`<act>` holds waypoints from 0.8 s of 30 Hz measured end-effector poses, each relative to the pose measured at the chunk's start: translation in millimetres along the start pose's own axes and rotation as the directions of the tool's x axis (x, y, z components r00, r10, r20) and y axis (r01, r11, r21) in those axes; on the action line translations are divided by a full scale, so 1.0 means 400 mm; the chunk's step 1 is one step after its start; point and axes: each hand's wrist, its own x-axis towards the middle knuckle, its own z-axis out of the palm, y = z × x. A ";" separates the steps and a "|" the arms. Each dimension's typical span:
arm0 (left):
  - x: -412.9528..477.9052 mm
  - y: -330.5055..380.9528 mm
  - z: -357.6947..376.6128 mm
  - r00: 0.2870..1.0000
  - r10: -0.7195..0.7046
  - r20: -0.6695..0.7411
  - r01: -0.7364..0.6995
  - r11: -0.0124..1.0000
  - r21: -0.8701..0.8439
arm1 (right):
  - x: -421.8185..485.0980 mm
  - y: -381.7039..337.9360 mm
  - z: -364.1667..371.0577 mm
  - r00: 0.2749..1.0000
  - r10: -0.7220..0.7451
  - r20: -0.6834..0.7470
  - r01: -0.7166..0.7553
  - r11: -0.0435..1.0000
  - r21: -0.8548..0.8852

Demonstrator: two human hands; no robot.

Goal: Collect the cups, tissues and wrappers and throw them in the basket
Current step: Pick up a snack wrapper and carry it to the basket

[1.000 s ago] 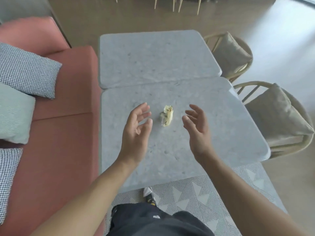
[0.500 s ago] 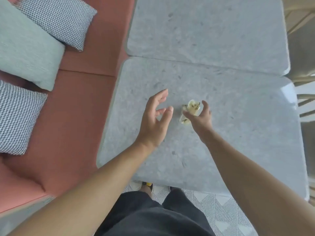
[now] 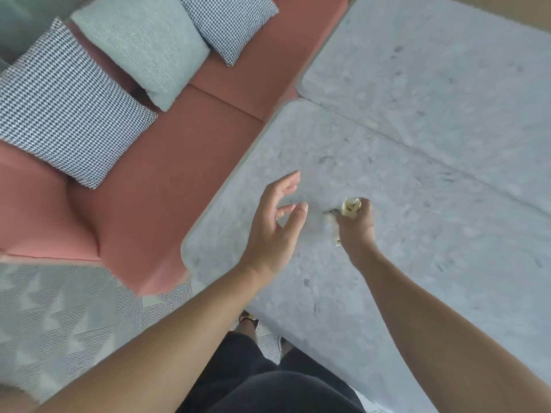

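Grey-marbled stone table point(image 3: 432, 150) under two bare arms reaching up from 6 o'clock. Left forearm angled toward 1 o'clock, left hand point(image 3: 275, 225) raised above the near slab, palm turned toward 3 o'clock, fingers point(image 3: 287, 181) spread loosely and thumb apart, nothing held or touched. Right forearm slanting in from 5 o'clock, right hand point(image 3: 356, 226) knuckles-up, curled shut around a crumpled pale-yellow wrapper point(image 3: 351, 207). Crinkled top of wrapper poking out at 12 o'clock from fist, a thin strip trailing out at 7 o'clock beside the wrist; whether lifted clear of the stone or resting on it, impossible to tell through motion blur. Wrapper at 3 o'clock from open left hand, near but apart. Terracotta sofa point(image 3: 179, 162) at 9 o'clock of the table, touching its edge, carrying two houndstooth cushions point(image 3: 65, 114) and a pale green cushion point(image 3: 143, 43) between them. Patterned grey rug point(image 3: 65, 317) at 8 o'clock; dark trousers point(image 3: 268, 386) at 6 o'clock.
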 end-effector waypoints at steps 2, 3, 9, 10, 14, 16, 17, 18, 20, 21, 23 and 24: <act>-0.015 0.004 -0.024 0.999 -0.007 -0.052 0.007 1.000 0.006 | -0.047 -0.063 0.014 0.997 -0.027 0.069 0.018 0.993 0.120; -0.023 0.009 -0.041 0.997 -0.003 -0.081 0.004 1.000 0.007 | -0.072 -0.095 0.022 0.993 -0.054 0.109 0.034 0.984 0.177; -0.082 0.067 -0.181 0.960 0.032 -0.279 -0.042 0.999 -0.032 | -0.241 -0.296 0.085 0.887 -0.272 0.372 0.113 0.911 0.397; -0.095 0.076 -0.210 0.947 0.038 -0.318 -0.051 0.998 -0.031 | -0.278 -0.328 0.101 0.865 -0.304 0.398 0.142 0.911 0.387; -0.168 0.103 -0.332 0.889 0.070 -0.452 -0.084 0.996 -0.011 | -0.400 -0.413 0.186 0.752 -0.432 0.499 0.238 0.883 0.405; -0.215 0.109 -0.396 0.844 0.082 -0.530 -0.101 0.995 -0.005 | -0.466 -0.440 0.236 0.684 -0.465 0.561 0.275 0.878 0.393; -0.243 0.109 -0.435 0.813 0.094 -0.574 -0.108 0.994 0.009 | -0.508 -0.454 0.268 0.647 -0.485 0.589 0.299 0.871 0.389; -0.269 0.110 -0.466 0.790 0.101 -0.604 -0.111 0.994 0.020 | -0.545 -0.465 0.294 0.617 -0.499 0.609 0.319 0.866 0.385; -0.328 0.110 -0.531 0.742 0.106 -0.662 -0.108 0.993 0.038 | -0.625 -0.483 0.352 0.553 -0.515 0.655 0.341 0.857 0.387; -0.360 0.110 -0.564 0.714 0.099 -0.693 -0.104 0.994 0.035 | -0.668 -0.489 0.382 0.526 -0.518 0.674 0.351 0.855 0.383; -0.431 0.105 -0.641 0.643 0.085 -0.761 -0.101 0.995 0.025 | -0.759 -0.494 0.446 0.486 -0.521 0.702 0.368 0.850 0.376; -0.469 0.100 -0.680 0.607 0.081 -0.791 -0.104 0.994 0.021 | -0.805 -0.495 0.477 0.470 -0.521 0.713 0.373 0.849 0.375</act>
